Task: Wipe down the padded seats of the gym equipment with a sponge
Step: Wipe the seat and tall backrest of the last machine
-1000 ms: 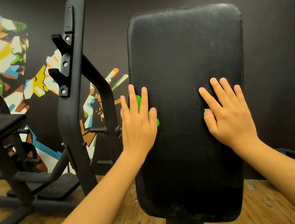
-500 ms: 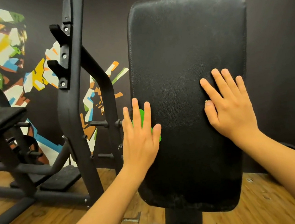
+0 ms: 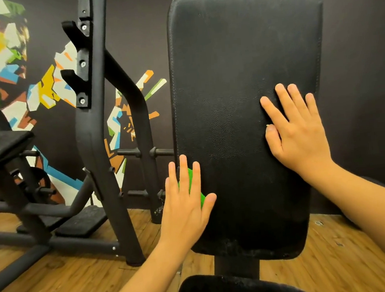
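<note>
Wiping the pad's (image 3: 234,77) left edge with a sponge (image 3: 191,181).

Left hand (image 3: 185,207) lies flat, fingers straight, pressing the sponge low on the upright pad; most of it is hidden, probably under the palm. Right hand (image 3: 298,132) rests open higher, empty. Unwiped pad runs rightward and up its long axis.

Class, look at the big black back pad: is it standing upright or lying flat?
Upright. The back pad rises tall, its bottom edge above the seat, and both hands press flat against its front.
</note>
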Motion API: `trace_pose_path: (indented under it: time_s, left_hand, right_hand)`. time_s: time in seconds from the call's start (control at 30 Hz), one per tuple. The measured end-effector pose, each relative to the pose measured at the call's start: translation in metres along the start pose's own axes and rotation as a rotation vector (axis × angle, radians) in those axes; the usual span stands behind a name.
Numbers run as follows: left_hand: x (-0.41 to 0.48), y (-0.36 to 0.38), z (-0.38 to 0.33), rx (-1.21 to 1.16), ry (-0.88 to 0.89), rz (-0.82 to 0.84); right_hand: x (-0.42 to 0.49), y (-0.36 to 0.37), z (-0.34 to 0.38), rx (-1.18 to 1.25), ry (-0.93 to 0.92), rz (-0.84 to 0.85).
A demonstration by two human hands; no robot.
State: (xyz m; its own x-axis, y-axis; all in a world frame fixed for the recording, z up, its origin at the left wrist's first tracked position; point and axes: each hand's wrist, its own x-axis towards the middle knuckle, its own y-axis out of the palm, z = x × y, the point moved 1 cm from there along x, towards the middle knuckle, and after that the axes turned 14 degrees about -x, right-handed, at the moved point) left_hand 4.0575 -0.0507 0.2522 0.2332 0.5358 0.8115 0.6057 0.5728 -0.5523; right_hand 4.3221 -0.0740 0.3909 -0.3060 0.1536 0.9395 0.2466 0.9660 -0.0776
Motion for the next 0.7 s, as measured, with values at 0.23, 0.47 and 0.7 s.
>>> trace_pose_path:
  time_s: [0.23,0.47,0.7]
  left_hand:
    - [-0.002,-0.020,0.008,-0.206,0.066,0.122]
    - [-0.006,-0.030,0.014,-0.405,0.022,0.010]
    - [-0.005,-0.037,0.024,-0.487,-0.080,-0.131]
  right_hand:
    - [-0.006,-0.013,0.016,0.039,0.037,0.149]
    - [-0.027,-0.025,0.038,0.126,-0.045,0.178]
    - [-0.049,-0.034,0.076,0.334,-0.182,0.116]
